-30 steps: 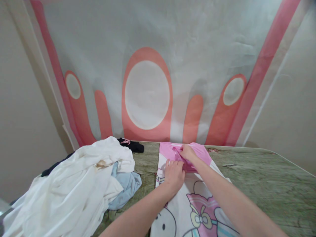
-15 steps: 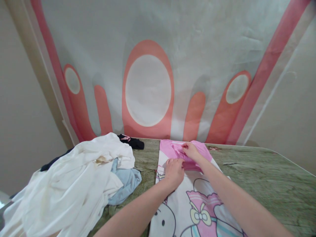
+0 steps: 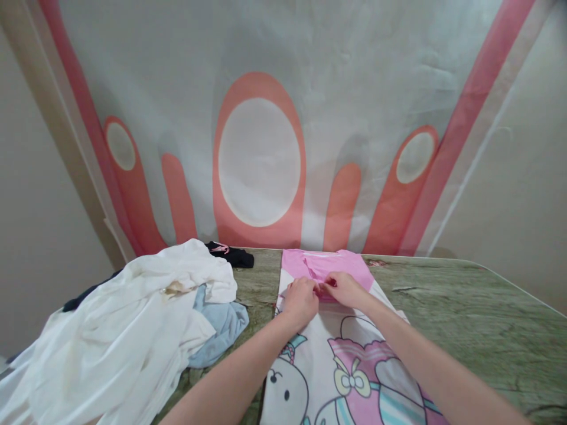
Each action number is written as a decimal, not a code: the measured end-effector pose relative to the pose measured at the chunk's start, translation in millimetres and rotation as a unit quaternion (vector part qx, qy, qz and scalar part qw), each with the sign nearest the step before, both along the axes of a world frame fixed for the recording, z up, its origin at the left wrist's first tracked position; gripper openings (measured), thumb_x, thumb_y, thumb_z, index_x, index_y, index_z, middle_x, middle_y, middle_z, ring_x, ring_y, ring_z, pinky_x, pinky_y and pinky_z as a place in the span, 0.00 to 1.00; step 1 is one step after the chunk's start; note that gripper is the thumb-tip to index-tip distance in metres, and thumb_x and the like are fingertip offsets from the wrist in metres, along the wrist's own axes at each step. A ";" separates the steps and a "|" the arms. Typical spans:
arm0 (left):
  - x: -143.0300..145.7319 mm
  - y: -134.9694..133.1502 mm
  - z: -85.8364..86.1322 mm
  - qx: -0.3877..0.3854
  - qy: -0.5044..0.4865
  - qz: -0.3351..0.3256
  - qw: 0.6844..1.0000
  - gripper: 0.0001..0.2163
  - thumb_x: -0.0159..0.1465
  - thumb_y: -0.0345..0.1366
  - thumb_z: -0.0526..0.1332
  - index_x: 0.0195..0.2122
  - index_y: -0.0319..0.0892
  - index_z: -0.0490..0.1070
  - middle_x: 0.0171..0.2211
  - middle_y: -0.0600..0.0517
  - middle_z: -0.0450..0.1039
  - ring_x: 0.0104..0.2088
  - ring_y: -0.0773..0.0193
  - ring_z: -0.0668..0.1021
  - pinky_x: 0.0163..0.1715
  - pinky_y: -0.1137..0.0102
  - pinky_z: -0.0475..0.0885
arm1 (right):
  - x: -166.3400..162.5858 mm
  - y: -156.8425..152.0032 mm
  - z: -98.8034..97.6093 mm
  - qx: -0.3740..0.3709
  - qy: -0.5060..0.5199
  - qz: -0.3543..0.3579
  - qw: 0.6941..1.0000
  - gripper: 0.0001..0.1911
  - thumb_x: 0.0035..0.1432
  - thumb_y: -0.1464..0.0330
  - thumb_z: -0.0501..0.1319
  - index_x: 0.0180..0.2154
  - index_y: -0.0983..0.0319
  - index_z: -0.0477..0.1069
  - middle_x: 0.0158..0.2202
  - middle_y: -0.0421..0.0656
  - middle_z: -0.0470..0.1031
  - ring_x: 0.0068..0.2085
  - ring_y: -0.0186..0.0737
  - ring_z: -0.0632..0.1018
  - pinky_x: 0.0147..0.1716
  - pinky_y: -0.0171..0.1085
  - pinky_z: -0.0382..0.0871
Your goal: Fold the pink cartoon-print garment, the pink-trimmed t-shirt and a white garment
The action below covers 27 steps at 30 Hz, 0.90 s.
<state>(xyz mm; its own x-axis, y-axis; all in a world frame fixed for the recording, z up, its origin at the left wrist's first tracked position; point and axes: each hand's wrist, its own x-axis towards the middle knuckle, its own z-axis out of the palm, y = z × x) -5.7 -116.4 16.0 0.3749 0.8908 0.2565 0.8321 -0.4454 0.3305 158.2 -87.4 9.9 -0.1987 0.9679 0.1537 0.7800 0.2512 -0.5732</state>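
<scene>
A white garment with a pink top and a cartoon print [image 3: 349, 378] lies flat on the green table [image 3: 465, 319] in front of me. My left hand [image 3: 300, 301] and my right hand [image 3: 344, 288] meet side by side on its pink upper part [image 3: 310, 264]. Both hands have their fingers curled, pinching a fold of the pink fabric between them.
A heap of white clothes [image 3: 133, 330] with a light blue piece [image 3: 221, 330] covers the table's left side. A small black item [image 3: 234, 255] lies behind the heap. A grey banner with red shapes [image 3: 266, 147] hangs on the wall beyond the table.
My right hand has drawn back from the far part of the pink fabric toward my left hand. Both hands now meet lower on the garment.
</scene>
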 end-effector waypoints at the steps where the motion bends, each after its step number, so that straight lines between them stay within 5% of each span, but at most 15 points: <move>1: -1.0 0.8 -0.5 0.000 0.007 0.006 1.000 0.10 0.58 0.28 0.51 0.36 0.42 0.70 0.38 0.49 0.70 0.43 0.60 0.70 0.43 0.68 0.62 | -2.2 -1.7 -1.8 -0.003 -0.014 -0.013 1.000 0.08 0.52 0.67 0.57 0.27 0.64 0.72 0.27 0.45 0.76 0.29 0.37 0.73 0.27 0.32 0.60; 18: -4.0 1.5 -6.0 -0.006 0.003 0.018 1.000 0.08 0.58 0.29 0.53 0.34 0.43 0.71 0.38 0.49 0.69 0.42 0.60 0.70 0.42 0.68 0.62 | -14.9 -6.8 -4.4 -0.044 -0.117 -0.086 0.988 0.11 0.49 0.62 0.59 0.29 0.63 0.73 0.30 0.47 0.77 0.31 0.41 0.75 0.25 0.33 0.55; 27: -5.0 1.9 -6.3 -0.003 -0.014 0.011 1.000 0.08 0.58 0.29 0.53 0.35 0.43 0.70 0.38 0.49 0.70 0.42 0.59 0.70 0.42 0.67 0.63 | -5.7 0.0 -7.4 -0.027 -0.051 -0.028 0.998 0.10 0.48 0.70 0.55 0.23 0.66 0.72 0.21 0.43 0.74 0.24 0.35 0.71 0.23 0.31 0.56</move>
